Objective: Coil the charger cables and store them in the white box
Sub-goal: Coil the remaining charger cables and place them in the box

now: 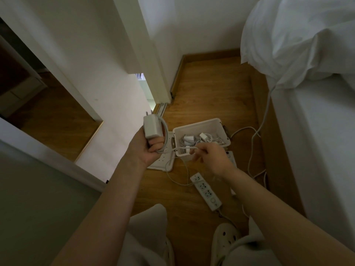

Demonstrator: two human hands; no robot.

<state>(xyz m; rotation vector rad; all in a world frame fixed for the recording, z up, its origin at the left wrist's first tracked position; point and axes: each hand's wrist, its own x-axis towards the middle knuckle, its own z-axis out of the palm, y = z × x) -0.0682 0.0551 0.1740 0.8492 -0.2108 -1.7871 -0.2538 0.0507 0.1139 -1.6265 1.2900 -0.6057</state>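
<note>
1. The left hand (146,150), just left of the frame's centre, has its fingers curled round a white rectangular plastic charger brick (152,127), held upright with its metal prongs pointing toward the top of the frame.
2. A thin white charger cable (165,135) loops around the right side of the brick and passes under the left hand's fingers.
3. From there the cable runs rightward to the right hand (215,160), which pinches it between thumb and fingertips, the other fingers loosely curled.
4. The pinch sits over the near rim of the open white rectangular plastic box (199,126), which stands on the brown wooden floor (211,93) at the frame's centre.
5. Inside the box lie several small white chargers with tangled cords (203,136).
6. A flat white perforated lid (163,162) lies on the floor touching the box's left side, partly hidden by the left hand.
7. A slack stretch of cable droops to the floor below the two hands.
8. A white multi-socket power strip (206,192) lies on the floor below the right hand; a second white strip (231,158) shows just beyond that hand's wrist.
9. A long white cord (266,112) trails from the white rumpled bedding (297,35) at the upper right down to the floor.
10. Pale perforated clogs (226,239) show at the bottom edge.
</note>
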